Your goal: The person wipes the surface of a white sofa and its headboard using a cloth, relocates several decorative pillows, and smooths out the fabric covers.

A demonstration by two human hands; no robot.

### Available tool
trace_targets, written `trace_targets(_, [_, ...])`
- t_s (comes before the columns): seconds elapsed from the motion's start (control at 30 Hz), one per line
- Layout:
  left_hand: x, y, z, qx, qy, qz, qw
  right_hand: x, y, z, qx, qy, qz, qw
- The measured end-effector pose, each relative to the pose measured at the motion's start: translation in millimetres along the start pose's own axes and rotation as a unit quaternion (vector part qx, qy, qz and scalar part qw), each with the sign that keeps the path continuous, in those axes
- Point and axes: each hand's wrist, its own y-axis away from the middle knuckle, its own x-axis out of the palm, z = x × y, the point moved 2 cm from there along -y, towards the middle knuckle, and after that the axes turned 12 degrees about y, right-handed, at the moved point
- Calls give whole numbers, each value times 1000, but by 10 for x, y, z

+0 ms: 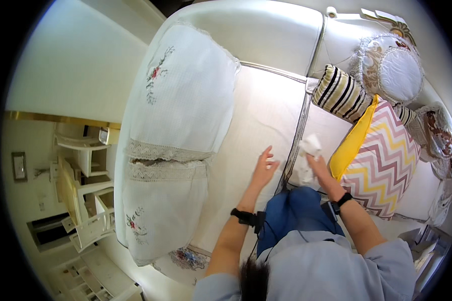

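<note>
From the head view I watch the right hand (317, 164), right of the frame's centre, with its fingers curled round a bunched white cloth (311, 145); it may be tissue, I cannot tell. The cloth sits over the pale sofa seat (258, 108), just right of the dark piped seam (299, 130) and near the yellow edge of the zigzag cushion (384, 158). The left hand (266, 167), at the centre, has its fingers loosely spread and holds nothing; I cannot tell whether it touches the seat.

To work the cloth well, I'd gather its loose end into the palm so it lies as a flat pad, and press lightly. I'd let the left hand steady the seat fabric, since it looks soft enough to ruck, and I'd mind the raised seam, which could catch the cloth. The zigzag cushion leaves the right hand little room on that side.
</note>
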Motion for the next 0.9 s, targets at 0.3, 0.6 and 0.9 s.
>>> trace_targets(0.3, [597, -73, -631, 253, -204, -81, 942, 453, -35, 1249, 71, -286, 220, 930])
trace_targets(0.6, [779, -589, -782, 253, -184, -61, 948, 2, -419, 1533, 24, -343, 319, 883])
trace_targets(0.9, [316, -1508, -1164, 194, -148, -182, 953, -457, -1148, 1765, -49, -37, 259, 964])
